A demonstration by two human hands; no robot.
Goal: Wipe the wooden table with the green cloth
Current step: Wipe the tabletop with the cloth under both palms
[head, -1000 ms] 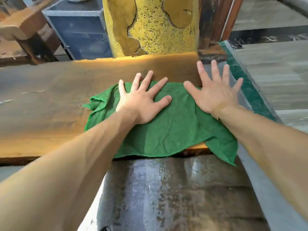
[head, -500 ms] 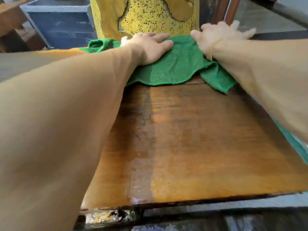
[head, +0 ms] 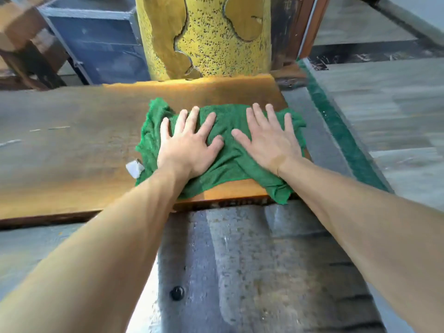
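A green cloth (head: 230, 162) lies bunched on the right end of the wooden table (head: 72, 145), its lower right corner hanging over the near edge. My left hand (head: 189, 145) presses flat on the cloth's left half with fingers spread. My right hand (head: 269, 138) presses flat on its right half, fingers spread too. A small white tag (head: 135, 168) sticks out at the cloth's left edge. Neither hand grips the cloth; both palms rest on top of it.
A yellow speckled pillar (head: 204, 37) rises just behind the table's far edge. A blue-grey cabinet (head: 96, 44) stands at the back left. A green-edged glass strip (head: 336, 131) runs along the right. Below the near edge is a shiny grey surface (head: 252, 272).
The cloth and both hands went out to the table's far edge by the pillar, then came back toward the near edge. The cloth is now more bunched than a second ago.
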